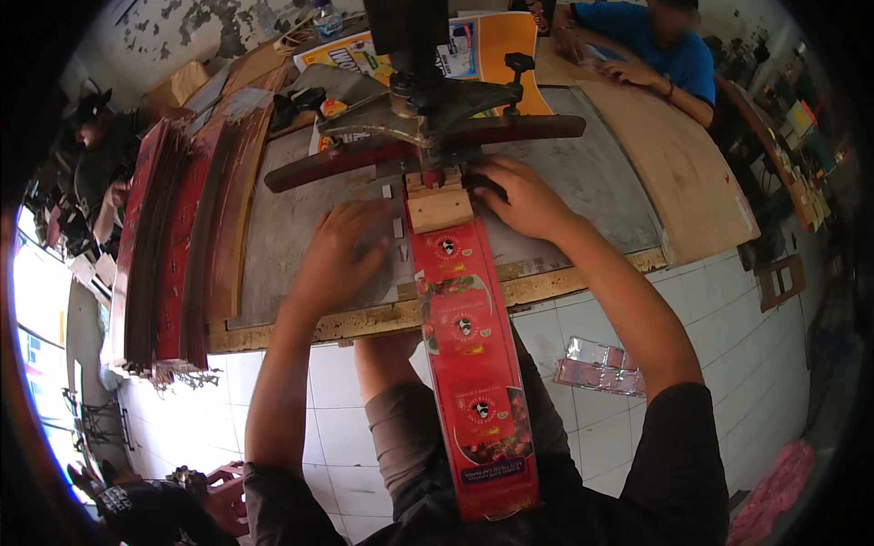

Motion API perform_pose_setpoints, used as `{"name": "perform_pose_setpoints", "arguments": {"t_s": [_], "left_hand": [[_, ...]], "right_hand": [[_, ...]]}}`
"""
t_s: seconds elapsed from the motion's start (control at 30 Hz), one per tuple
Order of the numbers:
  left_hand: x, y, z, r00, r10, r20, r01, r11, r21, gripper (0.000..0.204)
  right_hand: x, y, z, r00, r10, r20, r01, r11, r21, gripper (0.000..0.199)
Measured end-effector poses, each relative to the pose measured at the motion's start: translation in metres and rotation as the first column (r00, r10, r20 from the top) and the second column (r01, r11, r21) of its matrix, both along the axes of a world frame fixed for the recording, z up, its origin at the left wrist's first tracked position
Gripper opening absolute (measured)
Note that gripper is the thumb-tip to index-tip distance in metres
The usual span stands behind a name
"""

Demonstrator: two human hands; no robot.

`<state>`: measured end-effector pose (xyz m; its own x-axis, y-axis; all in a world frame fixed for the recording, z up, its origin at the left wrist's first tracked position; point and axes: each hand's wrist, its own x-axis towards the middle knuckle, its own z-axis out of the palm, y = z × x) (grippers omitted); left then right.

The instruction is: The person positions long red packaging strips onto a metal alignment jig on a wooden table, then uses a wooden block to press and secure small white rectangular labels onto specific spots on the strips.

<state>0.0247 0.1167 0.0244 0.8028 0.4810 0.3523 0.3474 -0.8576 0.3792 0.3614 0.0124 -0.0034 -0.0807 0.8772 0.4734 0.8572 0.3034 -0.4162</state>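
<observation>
A long red printed card strip [466,369] runs from the bench over my lap. Its far end lies under a pale wooden block [441,211], beneath the head of a dark metal press [421,109]. My right hand [523,202] rests beside the block, thumb and forefinger apart, fingertips at its right side; a dark part there is partly hidden. Left of the strip, my left hand [335,259] hovers slightly blurred over the bench, fingers loosely stretched toward small grey pieces [398,227]. Nothing shows in that hand.
Stacked red card strips [187,246] stand at the bench's left. A wooden board [678,173] covers its right side. Behind the press lie printed sheets [496,64] and a plastic bottle [326,20]. A person in blue [678,55] works at the far right. A printed sheet [598,366] lies on the tiles.
</observation>
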Motion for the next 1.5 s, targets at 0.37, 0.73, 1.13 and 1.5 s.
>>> {"name": "perform_pose_setpoints", "arguments": {"t_s": [0.37, 0.73, 1.13, 1.5], "left_hand": [[0.028, 0.019, -0.018, 0.998, -0.060, -0.006, 0.060, 0.996, 0.072, 0.052], [0.028, 0.023, -0.023, 0.999, -0.038, -0.025, 0.041, 0.986, 0.160, 0.054], [0.026, 0.022, -0.024, 0.999, -0.042, -0.031, 0.046, 0.989, 0.142, 0.057], [0.024, 0.018, -0.022, 1.000, -0.019, -0.013, 0.020, 0.989, 0.146, 0.056]], "right_hand": [[-0.005, -0.007, -0.002, 0.995, 0.075, -0.072, -0.075, 0.997, 0.008, 0.034], [-0.002, -0.002, -0.008, 0.997, 0.068, 0.029, -0.070, 0.995, 0.077, 0.033], [-0.005, -0.005, -0.007, 0.999, 0.038, 0.012, -0.039, 0.998, 0.050, 0.034], [-0.005, -0.006, -0.008, 0.999, 0.002, 0.049, -0.004, 0.999, 0.045, 0.035]]}}
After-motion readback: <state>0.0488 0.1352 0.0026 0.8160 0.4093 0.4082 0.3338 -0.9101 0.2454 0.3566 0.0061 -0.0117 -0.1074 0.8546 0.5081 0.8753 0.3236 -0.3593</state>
